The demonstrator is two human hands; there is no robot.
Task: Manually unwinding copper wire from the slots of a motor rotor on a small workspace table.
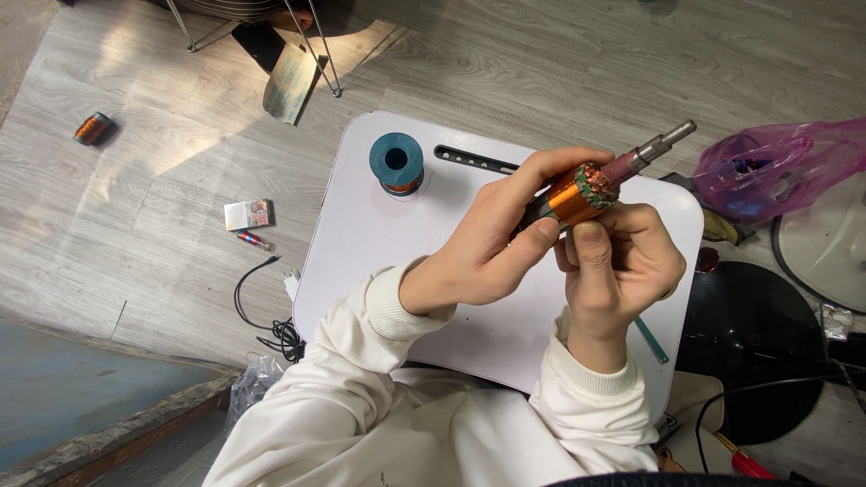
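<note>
Copper wire wraps the motor rotor (577,194) that both hands hold up above the white tabletop (379,243). From the head camera, the left hand (492,243) is closed around the rotor from the near-left side, with its fingers curled over the top and its thumb pressed against the orange winding. The right hand (622,261) is closed on the rotor from below, its thumb upright against the winding's lower edge and its other fingers folded behind. A grey metal shaft (658,149) sticks out of the rotor toward the upper right, past the tabletop's far edge.

To the left of the rotor, a teal spool (397,162) with copper wire at its base stands upright on the tabletop, beside a dark slot (474,160) cut into the surface. Below and to the right of the rotor, a thin green stick (651,341) lies on the tabletop, partly hidden by the right wrist.

Further right of the rotor, a pink plastic bag (776,167) rests on the wooden floor (162,225). Far to the left of the rotor, a small copper coil (92,128), a little box (248,214) and a black cable (266,316) lie on the floor.
</note>
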